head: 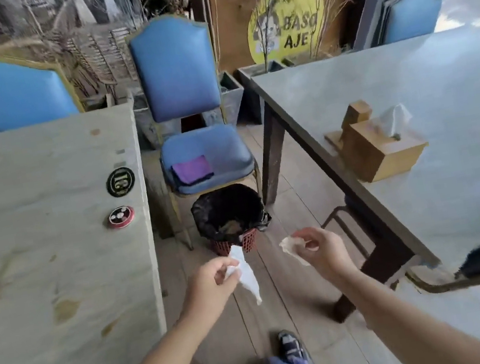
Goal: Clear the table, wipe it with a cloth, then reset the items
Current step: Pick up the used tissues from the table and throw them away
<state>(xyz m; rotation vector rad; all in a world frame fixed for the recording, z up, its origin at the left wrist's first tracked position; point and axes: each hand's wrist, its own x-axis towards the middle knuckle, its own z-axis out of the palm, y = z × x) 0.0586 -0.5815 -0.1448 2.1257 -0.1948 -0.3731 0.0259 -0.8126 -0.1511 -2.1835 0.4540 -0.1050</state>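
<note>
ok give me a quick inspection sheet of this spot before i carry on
surface: left table bears brownish stains; right table shows none.
job's things: purple cloth lies on the blue chair seat; wooden tissue box stands on the right table; waste bin with black liner sits on the floor between the tables.
clutter: black round badge and red round disc near the left table's right edge.
fingers: left hand pinches a white tissue; right hand holds a crumpled tissue; both near the bin.
cables: nothing seen.
surroundings: another blue chair, yellow sign, plank floor.
</note>
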